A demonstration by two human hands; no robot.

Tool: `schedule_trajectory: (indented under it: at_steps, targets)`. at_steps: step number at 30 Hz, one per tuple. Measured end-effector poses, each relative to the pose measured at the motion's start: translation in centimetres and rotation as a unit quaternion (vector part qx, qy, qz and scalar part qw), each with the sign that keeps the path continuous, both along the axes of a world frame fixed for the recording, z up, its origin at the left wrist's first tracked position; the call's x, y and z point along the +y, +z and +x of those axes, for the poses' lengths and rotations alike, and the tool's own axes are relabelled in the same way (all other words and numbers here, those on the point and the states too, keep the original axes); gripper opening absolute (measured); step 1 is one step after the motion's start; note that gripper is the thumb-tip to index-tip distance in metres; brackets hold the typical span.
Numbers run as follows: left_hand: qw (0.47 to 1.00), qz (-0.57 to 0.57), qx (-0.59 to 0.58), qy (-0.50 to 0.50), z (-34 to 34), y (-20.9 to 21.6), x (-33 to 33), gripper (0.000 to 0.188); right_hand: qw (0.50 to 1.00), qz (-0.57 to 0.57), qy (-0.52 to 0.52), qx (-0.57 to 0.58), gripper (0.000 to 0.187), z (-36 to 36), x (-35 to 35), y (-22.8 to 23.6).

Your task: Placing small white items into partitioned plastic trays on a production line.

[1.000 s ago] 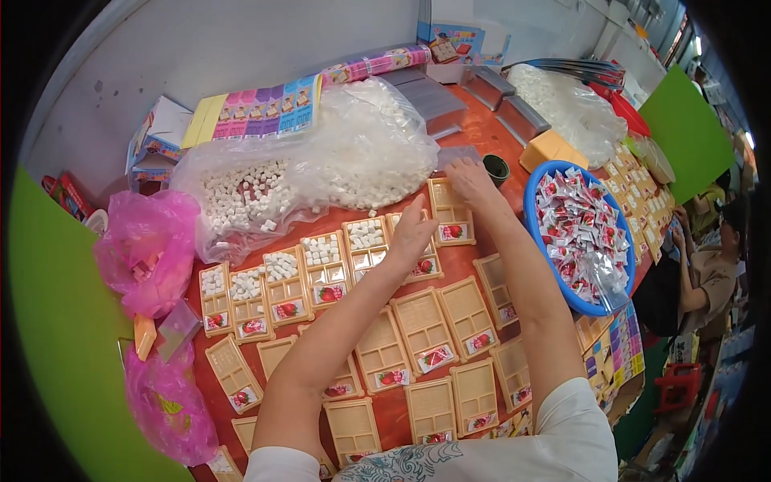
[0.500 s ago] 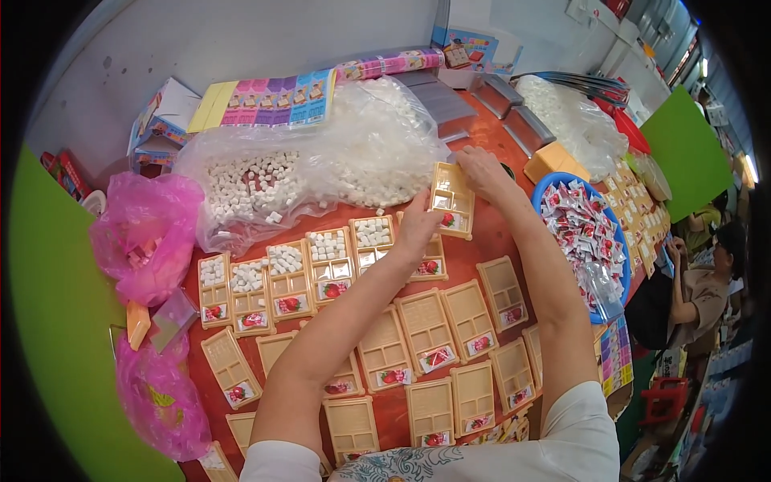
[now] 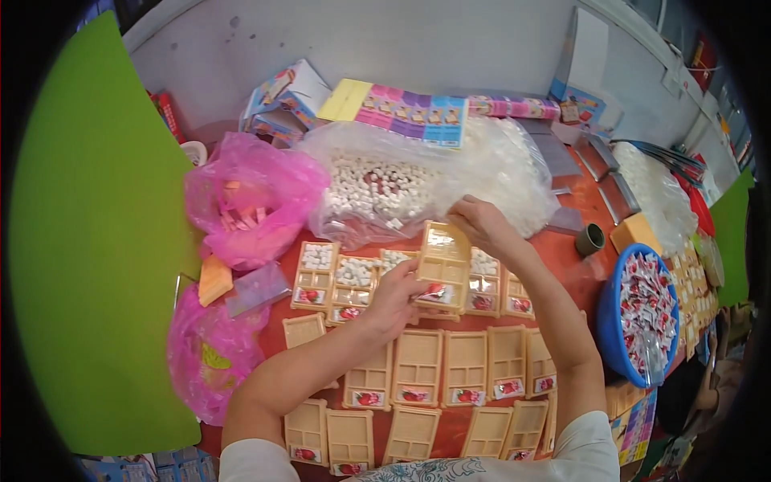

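My left hand (image 3: 393, 296) grips the side of a beige plastic compartment tray (image 3: 446, 265), lifted above the table and tilted. The tray's upper part shines, and a small packet with a strawberry print (image 3: 436, 293) sits in its lower end. My right hand (image 3: 482, 225) is closed at the tray's top right corner; its fingertips hide what they pinch. Under and beside the held tray runs a row of similar trays, several holding white cubes (image 3: 353, 271) and a packet. Nearer to me lie rows of trays (image 3: 418, 361) with only packets showing in them.
Behind the trays lies a clear bag of white cubes (image 3: 381, 189). A blue basin (image 3: 608, 321) of packets stands at right, near a dark cup (image 3: 590, 238). Pink plastic bags (image 3: 257, 193) lie at left, beside a green panel (image 3: 88, 265). Printed card sheets (image 3: 409, 116) rest on the bag.
My view has turned to the left, so the scene has shifted rightward. My left hand still holds the tray, and my right hand stays closed at its top corner.
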State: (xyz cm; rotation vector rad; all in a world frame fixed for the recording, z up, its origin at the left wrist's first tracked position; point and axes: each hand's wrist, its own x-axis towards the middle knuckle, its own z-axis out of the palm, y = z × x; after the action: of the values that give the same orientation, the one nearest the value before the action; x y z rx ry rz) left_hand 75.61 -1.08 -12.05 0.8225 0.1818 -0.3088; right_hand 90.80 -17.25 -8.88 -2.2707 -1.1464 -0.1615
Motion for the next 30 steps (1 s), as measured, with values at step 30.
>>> schedule_trajectory:
  at_steps: [30]
  targets:
    - [0.981,0.13,0.042,0.139,3.8,-1.8,12.8,0.031,0.927,0.081,-0.058,0.362,0.016,10.2,14.9,-4.7]
